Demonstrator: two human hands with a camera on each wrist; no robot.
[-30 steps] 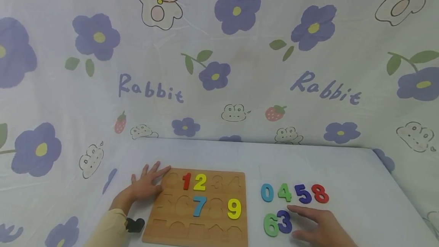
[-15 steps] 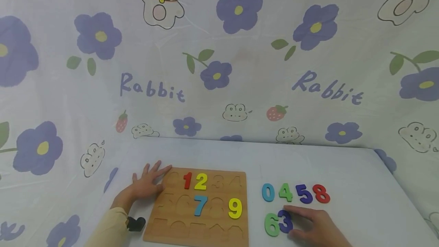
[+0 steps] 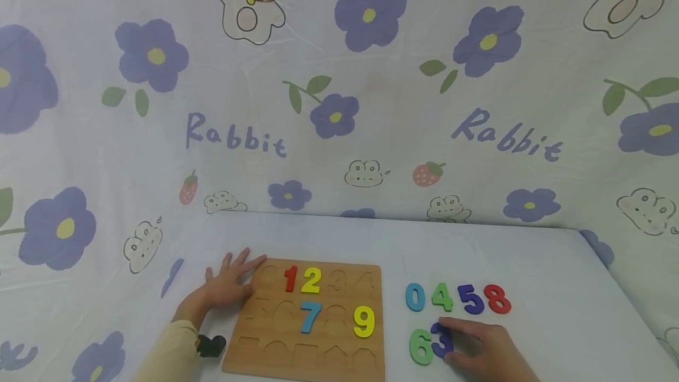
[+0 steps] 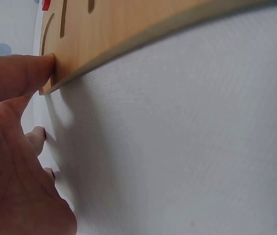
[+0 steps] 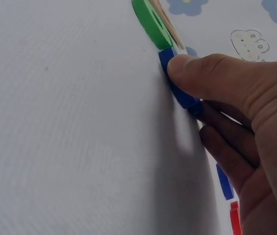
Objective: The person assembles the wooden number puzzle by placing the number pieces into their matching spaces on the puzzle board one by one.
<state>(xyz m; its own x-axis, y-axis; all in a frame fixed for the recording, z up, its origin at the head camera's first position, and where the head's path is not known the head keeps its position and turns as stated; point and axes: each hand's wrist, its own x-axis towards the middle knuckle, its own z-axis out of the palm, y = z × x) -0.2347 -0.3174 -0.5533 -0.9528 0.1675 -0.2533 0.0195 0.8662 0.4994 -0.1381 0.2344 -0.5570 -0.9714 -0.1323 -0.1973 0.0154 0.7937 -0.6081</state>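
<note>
My right hand (image 3: 488,349) pinches the dark purple number 3 (image 3: 439,343) between thumb and index finger. In the right wrist view the thumb lies on the near edge of that 3 (image 5: 177,83), which adjoins the green number 6 (image 5: 150,22). My left hand (image 3: 228,285) lies spread at the far left corner of the wooden number board (image 3: 297,364), its thumb (image 4: 35,71) on the board's edge. On the board sit a red 1 (image 3: 290,279), a yellow 2 (image 3: 311,281), a blue 7 (image 3: 310,317) and a yellow 9 (image 3: 364,322).
Right of the board, a blue 0 (image 3: 415,297), a green 4 (image 3: 442,297), a purple 5 (image 3: 470,299) and a red 8 (image 3: 497,299) lie in a row on the white table (image 3: 578,323). A patterned cloth (image 3: 371,75) hangs behind the table.
My right hand has moved slightly left, and its thumb and index finger have closed in on the purple 3. The left hand stays put at the board.
</note>
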